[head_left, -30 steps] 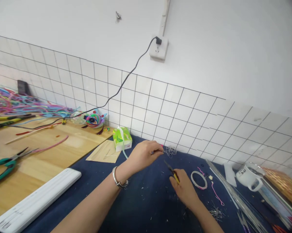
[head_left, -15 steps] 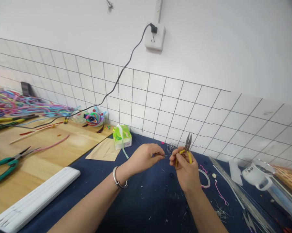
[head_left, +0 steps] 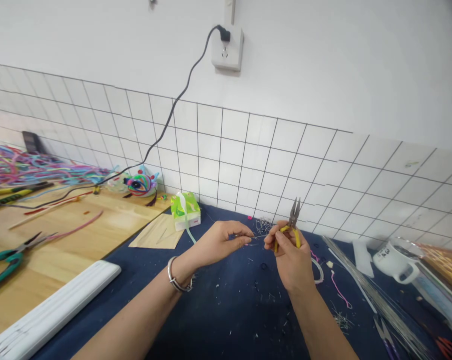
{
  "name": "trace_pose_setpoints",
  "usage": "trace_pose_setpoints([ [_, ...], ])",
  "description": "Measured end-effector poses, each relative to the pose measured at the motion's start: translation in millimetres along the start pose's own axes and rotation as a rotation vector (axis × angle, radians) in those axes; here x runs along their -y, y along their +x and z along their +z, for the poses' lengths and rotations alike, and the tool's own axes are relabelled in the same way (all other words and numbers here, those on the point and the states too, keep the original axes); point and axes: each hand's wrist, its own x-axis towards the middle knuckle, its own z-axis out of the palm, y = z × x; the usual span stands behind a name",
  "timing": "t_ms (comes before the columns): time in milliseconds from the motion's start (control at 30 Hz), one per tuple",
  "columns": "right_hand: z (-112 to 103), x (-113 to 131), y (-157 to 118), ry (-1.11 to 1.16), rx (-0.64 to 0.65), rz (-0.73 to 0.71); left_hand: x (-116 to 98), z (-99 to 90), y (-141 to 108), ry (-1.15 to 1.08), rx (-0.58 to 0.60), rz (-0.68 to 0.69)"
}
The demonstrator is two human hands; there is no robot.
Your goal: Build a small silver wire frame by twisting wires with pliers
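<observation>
Over the dark blue cloth, my left hand pinches one end of a thin wire between thumb and fingers. Yellow-handled pliers rest in my right hand, their jaws pointing up and slightly apart. The fingertips of that hand are at the wire's other end. A small tangle of wire bits lies just behind the hands. A silver bracelet circles my left wrist.
Left, a wooden board bears green-handled pliers and colourful pipe cleaners. Nearer are a white power strip, brown paper and a green tissue pack. Right are long wires, scissors and a white mug.
The view has shifted slightly. My hands are a little farther apart, with more of the wire showing between them. Both hands keep their grips.
</observation>
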Motion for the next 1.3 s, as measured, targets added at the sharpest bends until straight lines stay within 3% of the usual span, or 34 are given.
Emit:
trace_pose_setpoints([
  [400, 2, -7, -3, -0.002, 0.036, 0.071, 2, 0.8, 1, 0.055, 0.123, 0.038],
  [567, -2, -8, -1, -0.059, 0.049, 0.094, 9, 1.6, 2, -0.042, 0.094, -0.053],
  [700, -13, -10, 7, -0.267, 0.071, 0.077, 14, -1.9, 3, -0.105, 0.013, -0.088],
  [800, -23, -8, 13, -0.601, 0.157, 0.055, 14, -6.4, 3, -0.103, -0.037, -0.07],
  [967, -32, -2, 18, -1.123, 0.257, -0.164, 9, -14.1, 2, -0.029, -0.114, -0.032],
  [1133, -33, 0, 17, -1.302, 0.216, -0.37, 7, -18.9, 0, 0.041, -0.129, 0.021],
  [1300, -34, 0, 17, -1.374, 0.309, -0.547, 12, -18.7, 0, 0.08, -0.136, 0.07],
])
